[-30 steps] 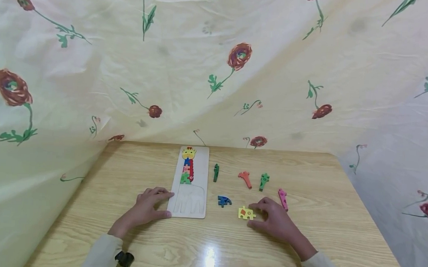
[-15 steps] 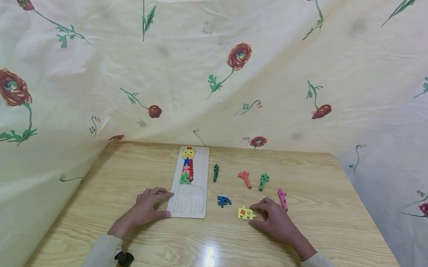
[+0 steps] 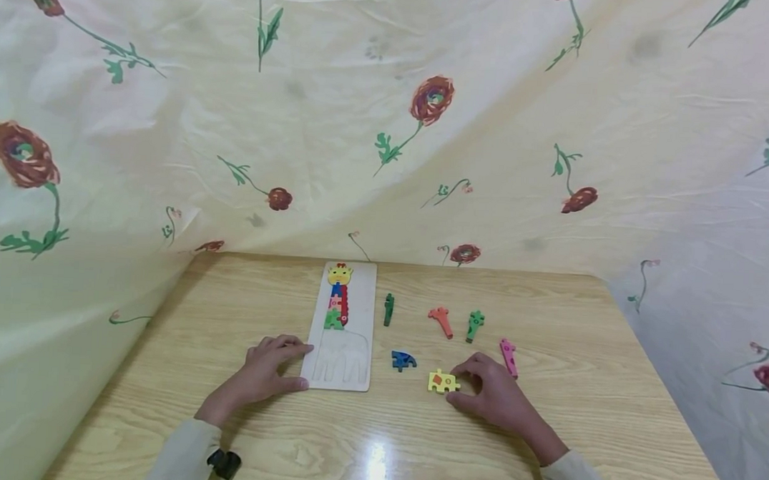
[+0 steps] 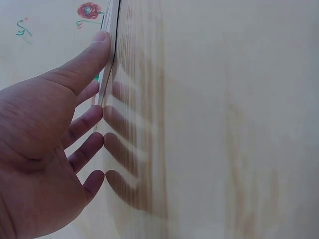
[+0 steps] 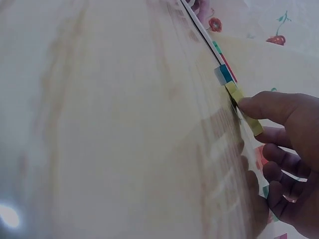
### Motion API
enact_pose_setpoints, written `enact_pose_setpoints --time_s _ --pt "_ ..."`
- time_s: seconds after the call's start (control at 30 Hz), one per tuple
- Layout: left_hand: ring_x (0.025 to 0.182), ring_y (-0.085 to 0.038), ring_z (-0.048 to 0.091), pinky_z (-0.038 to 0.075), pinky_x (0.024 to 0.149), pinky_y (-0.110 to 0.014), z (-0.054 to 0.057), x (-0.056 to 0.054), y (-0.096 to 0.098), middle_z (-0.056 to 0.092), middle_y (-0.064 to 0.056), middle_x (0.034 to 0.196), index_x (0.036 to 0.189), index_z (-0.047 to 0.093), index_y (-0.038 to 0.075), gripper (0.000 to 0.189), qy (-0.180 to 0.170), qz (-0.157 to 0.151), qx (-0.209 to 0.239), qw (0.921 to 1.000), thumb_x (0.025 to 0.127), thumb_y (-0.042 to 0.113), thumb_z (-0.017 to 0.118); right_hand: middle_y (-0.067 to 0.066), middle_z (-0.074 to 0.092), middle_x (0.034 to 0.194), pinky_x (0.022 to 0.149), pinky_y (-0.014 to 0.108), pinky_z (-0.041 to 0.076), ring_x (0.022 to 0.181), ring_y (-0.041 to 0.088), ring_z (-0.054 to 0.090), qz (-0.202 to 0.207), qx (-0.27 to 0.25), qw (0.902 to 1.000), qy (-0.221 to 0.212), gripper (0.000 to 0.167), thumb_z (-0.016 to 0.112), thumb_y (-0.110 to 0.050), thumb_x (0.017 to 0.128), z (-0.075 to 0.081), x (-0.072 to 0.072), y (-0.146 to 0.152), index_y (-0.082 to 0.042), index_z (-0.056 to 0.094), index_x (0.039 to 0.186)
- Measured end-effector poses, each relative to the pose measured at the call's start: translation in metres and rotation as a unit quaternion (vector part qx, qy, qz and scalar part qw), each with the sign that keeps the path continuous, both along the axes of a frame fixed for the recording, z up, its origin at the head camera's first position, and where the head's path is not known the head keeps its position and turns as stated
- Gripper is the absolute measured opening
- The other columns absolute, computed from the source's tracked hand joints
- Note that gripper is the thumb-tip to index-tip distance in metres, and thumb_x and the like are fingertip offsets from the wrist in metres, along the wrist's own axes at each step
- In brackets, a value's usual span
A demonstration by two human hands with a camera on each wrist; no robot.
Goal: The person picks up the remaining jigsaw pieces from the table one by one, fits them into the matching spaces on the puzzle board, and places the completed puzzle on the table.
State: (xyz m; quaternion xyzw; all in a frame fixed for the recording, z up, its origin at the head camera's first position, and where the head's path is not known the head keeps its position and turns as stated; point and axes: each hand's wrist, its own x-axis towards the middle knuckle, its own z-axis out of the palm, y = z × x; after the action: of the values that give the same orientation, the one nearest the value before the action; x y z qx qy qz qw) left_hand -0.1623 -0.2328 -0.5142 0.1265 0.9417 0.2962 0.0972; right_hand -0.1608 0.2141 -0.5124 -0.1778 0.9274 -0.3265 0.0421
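Observation:
In the head view my left hand [image 3: 261, 371] touches the left edge of a pale wooden puzzle board [image 3: 363, 318], thumb near its lower left corner. A giraffe head [image 3: 339, 274] and several coloured neck pieces [image 3: 335, 311] sit in the board's upper part; bare recesses show below. My right hand [image 3: 490, 391] pinches the right end of a yellow puzzle piece [image 3: 443, 381] lying on the table. In the right wrist view the thumb presses the near side of that yellow piece [image 5: 244, 108], with the index finger at its end. The other right fingers are loosely curled.
Between board and yellow piece lies a blue puzzle piece [image 3: 403, 360]. Farther back are a dark green piece [image 3: 388, 310], an orange piece [image 3: 442, 322] and a green piece [image 3: 474, 326]. A pink piece [image 3: 508, 357] lies just beyond my right hand. Flowered cloth [image 3: 338, 123] hangs behind the table.
My right thumb and index finger have drawn slightly closer together at the yellow puzzle piece. The left hand, board and loose pieces stay in place.

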Motion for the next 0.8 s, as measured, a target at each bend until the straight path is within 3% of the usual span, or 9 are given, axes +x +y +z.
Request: enact_pose_setpoints --time_s 0.5,0.8 --pt "0.128 -0.029 0.039 0.025 0.1 -0.055 -0.002 0.0 0.0 0.054 0.0 0.14 0.143 0.062 0.024 0.063 0.005 -0.001 0.004 1.0 0.085 0.041 0.082 -0.01 0.059 0.095 0.07 0.024 0.047 0.084 0.012 0.052 -0.015 -0.036 0.9987 0.032 0.031 0.09 -0.033 0.078 0.0 -0.004 -0.002 -0.021 0.078 0.104" --pt "0.13 -0.03 0.039 0.024 0.102 -0.056 -0.004 -0.001 0.0 0.054 0.0 0.142 0.143 0.062 0.024 0.064 0.004 0.0 0.006 1.0 0.085 0.041 0.082 -0.007 0.063 0.097 0.068 0.025 0.049 0.081 0.011 0.055 -0.016 -0.047 0.9956 0.08 0.029 0.091 -0.026 0.078 0.009 -0.011 -0.011 -0.018 0.079 0.103"
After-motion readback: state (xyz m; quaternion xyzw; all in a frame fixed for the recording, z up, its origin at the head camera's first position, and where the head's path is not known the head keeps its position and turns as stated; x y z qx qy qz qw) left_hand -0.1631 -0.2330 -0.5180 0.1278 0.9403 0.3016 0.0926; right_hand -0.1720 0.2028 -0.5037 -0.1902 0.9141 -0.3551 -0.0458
